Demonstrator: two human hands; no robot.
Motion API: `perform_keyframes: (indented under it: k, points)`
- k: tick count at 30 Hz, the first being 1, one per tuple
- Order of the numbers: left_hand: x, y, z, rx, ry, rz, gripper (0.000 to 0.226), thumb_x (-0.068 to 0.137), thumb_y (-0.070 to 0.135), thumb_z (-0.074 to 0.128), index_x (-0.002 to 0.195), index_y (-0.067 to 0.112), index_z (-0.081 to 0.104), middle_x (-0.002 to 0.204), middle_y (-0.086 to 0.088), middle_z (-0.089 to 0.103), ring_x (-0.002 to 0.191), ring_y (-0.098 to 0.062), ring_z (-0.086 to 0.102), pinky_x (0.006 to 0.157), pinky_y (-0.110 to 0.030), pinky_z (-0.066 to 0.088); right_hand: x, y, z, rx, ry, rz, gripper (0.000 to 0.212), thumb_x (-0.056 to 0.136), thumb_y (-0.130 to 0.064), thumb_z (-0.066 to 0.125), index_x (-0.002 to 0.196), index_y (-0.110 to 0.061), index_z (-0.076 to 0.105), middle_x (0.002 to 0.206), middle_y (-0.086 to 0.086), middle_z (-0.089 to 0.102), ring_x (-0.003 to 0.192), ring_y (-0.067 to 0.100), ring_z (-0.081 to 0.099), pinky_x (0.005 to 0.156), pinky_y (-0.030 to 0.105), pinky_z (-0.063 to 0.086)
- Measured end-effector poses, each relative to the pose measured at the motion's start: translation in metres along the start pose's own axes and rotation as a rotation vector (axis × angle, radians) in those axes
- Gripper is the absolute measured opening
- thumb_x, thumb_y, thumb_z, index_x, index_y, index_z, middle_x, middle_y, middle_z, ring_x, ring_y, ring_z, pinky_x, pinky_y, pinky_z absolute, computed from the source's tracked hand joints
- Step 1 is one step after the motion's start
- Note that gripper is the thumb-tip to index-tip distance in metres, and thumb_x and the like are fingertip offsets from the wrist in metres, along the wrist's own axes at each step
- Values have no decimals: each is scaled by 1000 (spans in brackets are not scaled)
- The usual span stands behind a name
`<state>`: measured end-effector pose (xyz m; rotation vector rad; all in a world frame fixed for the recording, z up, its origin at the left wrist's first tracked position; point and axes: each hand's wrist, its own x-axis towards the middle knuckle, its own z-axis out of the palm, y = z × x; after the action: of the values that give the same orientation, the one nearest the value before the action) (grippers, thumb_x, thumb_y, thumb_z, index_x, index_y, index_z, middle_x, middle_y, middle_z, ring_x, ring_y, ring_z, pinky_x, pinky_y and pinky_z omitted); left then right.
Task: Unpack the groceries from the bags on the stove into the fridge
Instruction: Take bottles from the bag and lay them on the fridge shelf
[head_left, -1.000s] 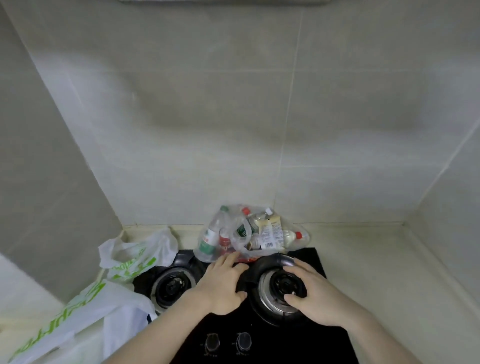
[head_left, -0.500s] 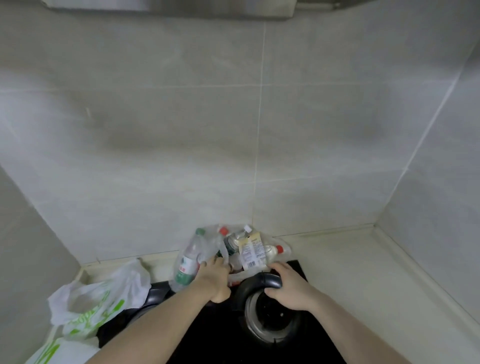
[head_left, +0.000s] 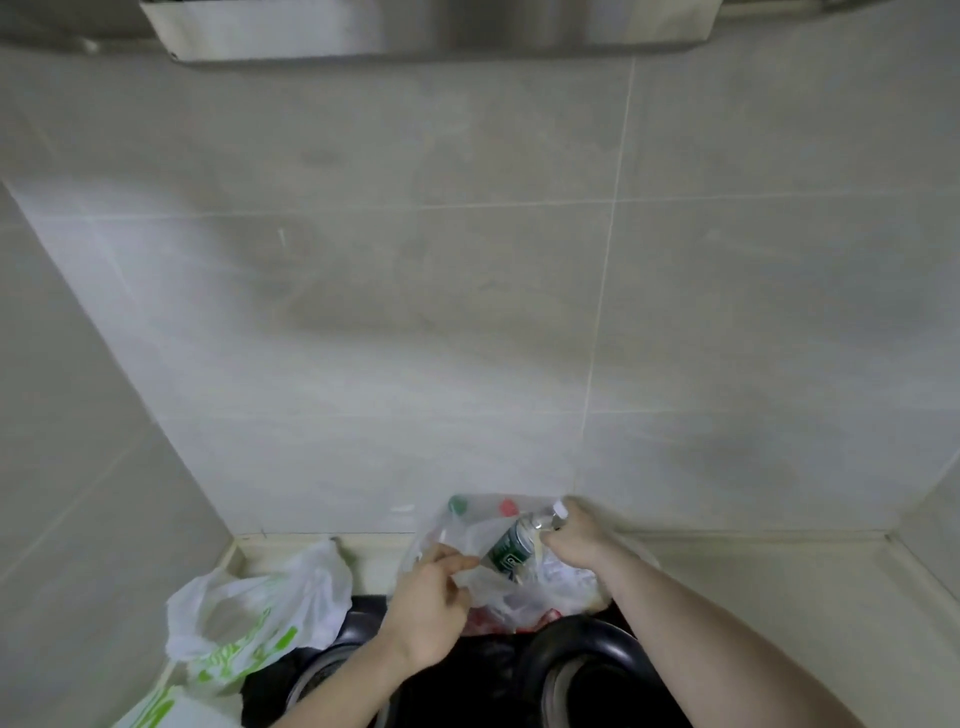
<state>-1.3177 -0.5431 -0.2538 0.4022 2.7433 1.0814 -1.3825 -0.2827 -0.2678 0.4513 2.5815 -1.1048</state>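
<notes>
My hands have left the stove's burner (head_left: 582, 670) and gone into the clear bag (head_left: 519, 587) behind it: my left hand (head_left: 431, 608) pinches its plastic while my right hand (head_left: 576, 540) grips the green-labelled bottle (head_left: 511, 548), lifting it out first.

Soft, even light fills the scene, moderately bright with a cool grey-green cast. The tiled wall (head_left: 467, 291) carries broad, faint smudgy shadows across the middle of the frame, darker at centre and at right. A pale sheen lies on the range hood (head_left: 426, 26) along the top edge. Wide-angle distortion bends the tile joints and splays the side walls outward at left and right. The whole picture is slightly soft. At the bottom centre the clear plastic bag (head_left: 519, 587) is smeared, and the stove (head_left: 467, 686) sinks into near-black with little detail.
</notes>
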Motion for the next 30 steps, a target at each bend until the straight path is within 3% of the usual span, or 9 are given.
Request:
perform_keyframes:
  k: [4,7,10,12,15,18,21,26,30]
  points:
    - [-5,2,0,-12,-7,34,47,91,8,50,130,23,69,119,19,51,100,-6,63,104,-22,46,16,-5,5,-56,38,32,64,88,-32,63,146,-14,41,138,10,56,109,27,63,82,32,56]
    - [-6,4,2,-43,-7,20,47,93,4,48,130,24,69,119,23,50,101,-4,62,105,-21,46,22,-3,10,39,38,103,73,88,-25,65,151,-18,30,136,11,57,101,26,65,73,31,54]
    - [-6,7,3,-62,-5,4,48,93,3,46,130,24,69,121,25,49,106,-1,61,106,-18,44,39,8,13,136,109,148,51,83,-22,68,128,-17,43,109,7,62,86,24,70,67,38,63]
    - [-5,10,3,-83,-7,4,48,94,1,46,130,23,69,120,25,49,102,-2,62,103,-15,45,55,19,15,197,156,174,46,82,-22,72,122,-12,52,104,9,64,84,25,71,70,43,65]
    - [-3,13,6,-110,-4,6,47,94,-1,46,129,22,69,119,20,50,95,-7,63,95,-9,45,46,14,12,223,163,179,24,85,-14,74,105,-3,66,90,14,71,76,25,72,63,34,62]
    - [-1,13,8,-124,8,7,47,95,0,47,128,23,69,118,18,51,93,-10,63,92,-9,45,38,23,17,196,174,145,15,83,-23,81,89,-11,75,83,7,74,79,24,74,77,39,64]
    - [0,13,7,-122,14,8,47,94,0,47,128,25,69,118,17,51,93,-10,63,92,-8,45,29,29,21,275,226,77,18,78,-27,88,84,-21,71,85,0,73,85,25,74,84,46,62]
    - [-3,19,6,-122,-5,18,44,93,3,53,127,27,69,119,16,51,95,-7,60,84,-1,40,-16,-11,10,63,286,-230,15,80,-21,79,85,-25,66,83,-10,65,80,13,64,72,33,52]
    - [-5,20,8,-75,3,28,42,87,15,63,123,36,67,119,19,50,95,-2,61,92,-9,44,-49,-32,-13,42,259,-364,16,75,-23,79,82,-30,67,82,-12,66,76,6,64,73,35,55]
